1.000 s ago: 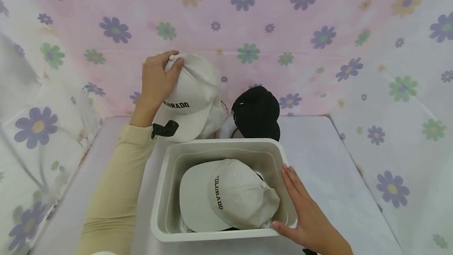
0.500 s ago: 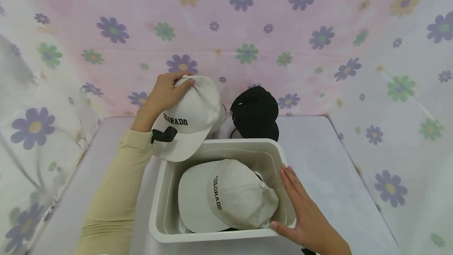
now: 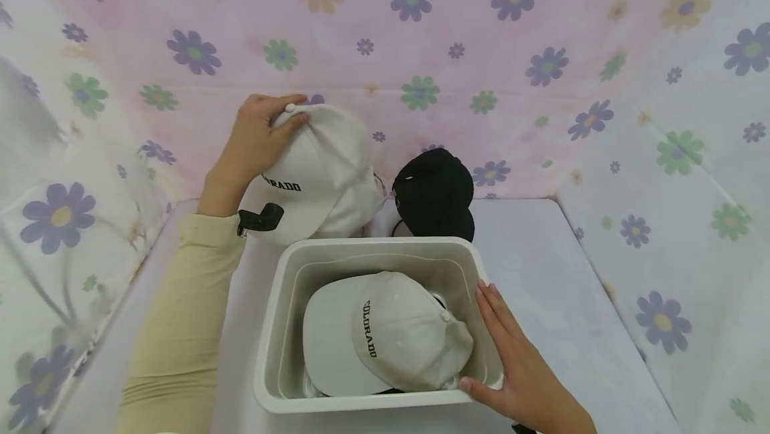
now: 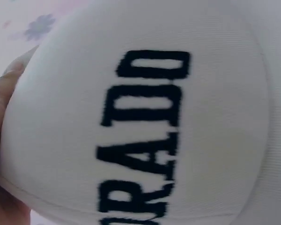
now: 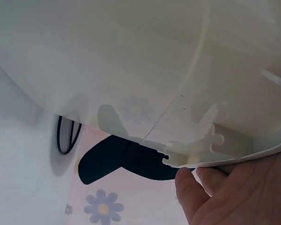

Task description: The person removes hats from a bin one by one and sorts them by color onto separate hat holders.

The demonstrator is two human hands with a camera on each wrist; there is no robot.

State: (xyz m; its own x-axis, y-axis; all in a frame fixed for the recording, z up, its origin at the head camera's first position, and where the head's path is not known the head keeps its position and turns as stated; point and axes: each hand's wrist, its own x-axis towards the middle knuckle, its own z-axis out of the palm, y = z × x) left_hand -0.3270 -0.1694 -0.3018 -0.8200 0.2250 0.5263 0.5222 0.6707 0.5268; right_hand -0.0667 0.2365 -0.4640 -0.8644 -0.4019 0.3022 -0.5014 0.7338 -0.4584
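Observation:
In the head view my left hand (image 3: 252,136) pinches a white baseball cap (image 3: 327,146) at the crown, next to its top button. The cap is upright behind the bin, brim toward me; part of its dark COLORADO lettering is hidden by the wrist camera. That lettering (image 4: 140,136) fills the left wrist view. White fabric (image 3: 356,210) also shows behind its brim. Another white COLORADO cap (image 3: 403,334) lies in the white plastic bin (image 3: 337,404), brim to the left. My right hand (image 3: 526,370) rests on the bin's right rim, fingers extended, thumb at the near corner.
A black cap (image 3: 434,193) stands behind the bin, right of the white cap. The pale tabletop (image 3: 577,327) extends on both sides. Flower-patterned cloth (image 3: 457,86) encloses the table at the back and sides.
Half a second ago the left hand held its cap lower, with the brim over the bin's far left corner. Now hand and cap are higher and farther left. The right hand stays put.

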